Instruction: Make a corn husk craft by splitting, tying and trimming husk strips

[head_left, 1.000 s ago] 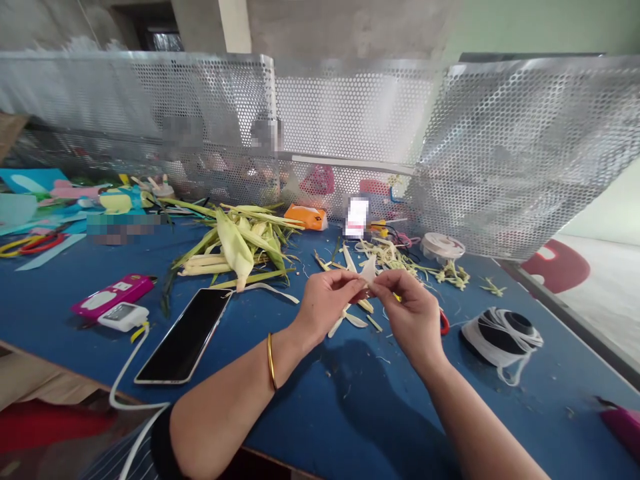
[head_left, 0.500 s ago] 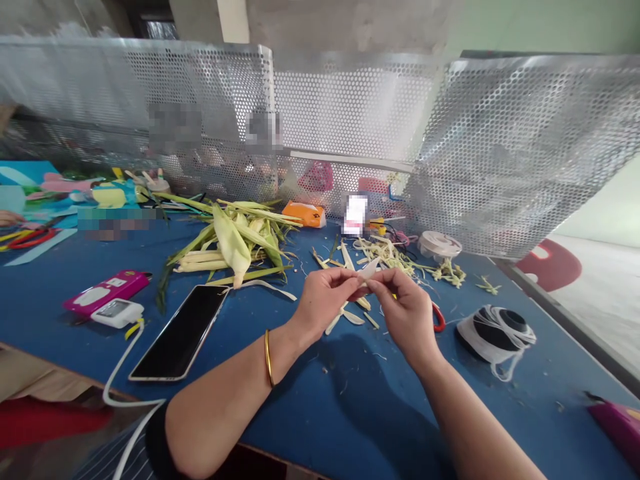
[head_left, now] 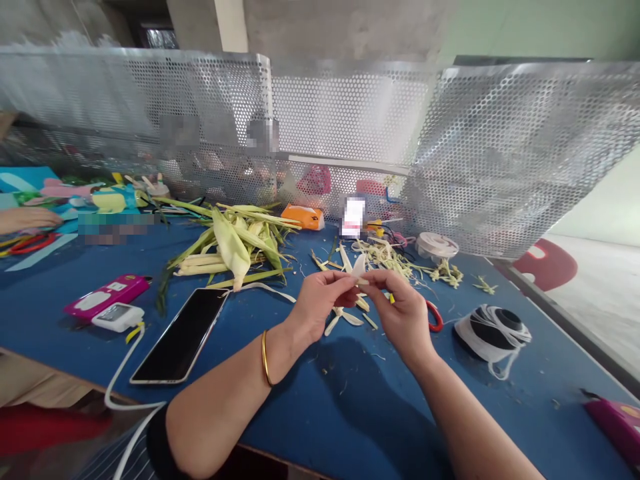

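Between the fingertips of both hands is a small pale piece of corn husk (head_left: 359, 265), its white tip pointing up. My left hand (head_left: 325, 300), with a gold bangle at the wrist, pinches it from the left. From the right my right hand (head_left: 403, 310) pinches its lower part. The fingers hide most of the folded end. Just below on the blue table lie cut husk pieces (head_left: 350, 319). Scissors with a red handle (head_left: 435, 317) are partly covered by my right hand. A pile of green and pale corn husks (head_left: 233, 247) lies to the left.
A dark phone (head_left: 183, 337) and a purple box (head_left: 107, 297) with a white corded device lie left. To the right are wound white string (head_left: 493, 333) and a tape roll (head_left: 437, 245). A perforated metal screen (head_left: 345, 127) stands behind. Another person's hand (head_left: 30, 219) is far left.
The husk piece between my fingers has turned more upright. Both hands have stayed nearly in place. At the far left, the other person's hand has come further into view.
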A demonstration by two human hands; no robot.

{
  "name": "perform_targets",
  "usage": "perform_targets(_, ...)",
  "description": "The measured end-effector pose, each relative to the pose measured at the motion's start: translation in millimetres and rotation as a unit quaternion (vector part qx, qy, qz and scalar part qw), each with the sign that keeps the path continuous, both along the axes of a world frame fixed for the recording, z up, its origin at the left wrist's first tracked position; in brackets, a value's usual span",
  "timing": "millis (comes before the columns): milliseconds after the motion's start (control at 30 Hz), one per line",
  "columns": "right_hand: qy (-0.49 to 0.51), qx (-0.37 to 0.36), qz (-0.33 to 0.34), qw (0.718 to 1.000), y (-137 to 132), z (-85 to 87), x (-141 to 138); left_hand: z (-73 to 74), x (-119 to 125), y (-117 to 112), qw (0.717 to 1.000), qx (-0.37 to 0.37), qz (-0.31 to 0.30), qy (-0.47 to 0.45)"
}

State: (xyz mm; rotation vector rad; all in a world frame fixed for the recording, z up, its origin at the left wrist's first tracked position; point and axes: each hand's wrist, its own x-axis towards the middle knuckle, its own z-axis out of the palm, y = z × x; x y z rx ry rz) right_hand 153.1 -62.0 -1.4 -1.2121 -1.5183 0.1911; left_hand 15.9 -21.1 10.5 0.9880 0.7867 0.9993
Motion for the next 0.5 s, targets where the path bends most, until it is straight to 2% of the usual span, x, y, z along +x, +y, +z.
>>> perform_targets(167,-0.022,0.014,-0.007,1.0,-0.4,-0.4,0.2,-0.2,-1.5,1.2,0.999,-0.027,-0.019,-0.004)
perform_targets(500,-0.038,0.018,0.008,0.999,0.1,1.4,3.0,2.7,-0.9,0.1,0.999,0.036,0.006,0.015)
